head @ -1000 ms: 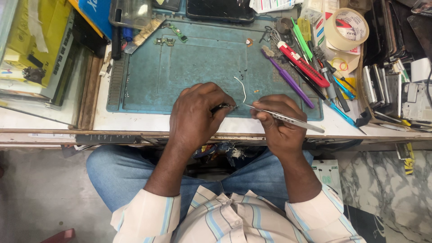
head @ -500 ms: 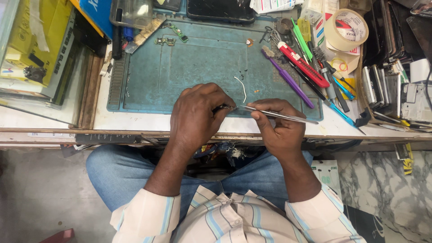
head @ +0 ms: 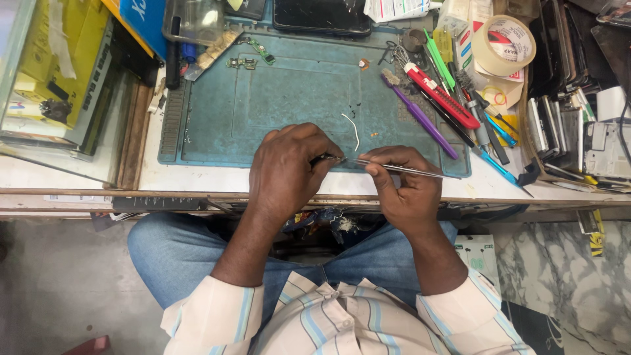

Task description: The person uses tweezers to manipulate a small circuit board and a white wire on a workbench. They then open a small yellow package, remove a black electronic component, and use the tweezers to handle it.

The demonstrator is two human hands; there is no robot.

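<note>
My left hand (head: 289,167) is curled over the front edge of the blue-green work mat (head: 289,92), pinching a small dark part (head: 327,158) between its fingertips. My right hand (head: 404,187) grips thin metal tweezers (head: 407,170) that lie nearly level, tips pointing left onto that small part. The two hands almost touch at the part. A short white wire (head: 353,127) lies on the mat just beyond them. What the part is cannot be made out.
A purple brush (head: 420,115), red utility knife (head: 442,96), pens and a tape roll (head: 503,45) crowd the right side. Small circuit boards (head: 253,56) and a dark phone (head: 322,16) lie at the mat's far edge. Yellow boxes (head: 49,66) stand left, phone parts (head: 578,131) right.
The tweezers in my right hand have levelled out and their tips have slid left to the part in my left hand. Both hands stay near the mat's front edge.
</note>
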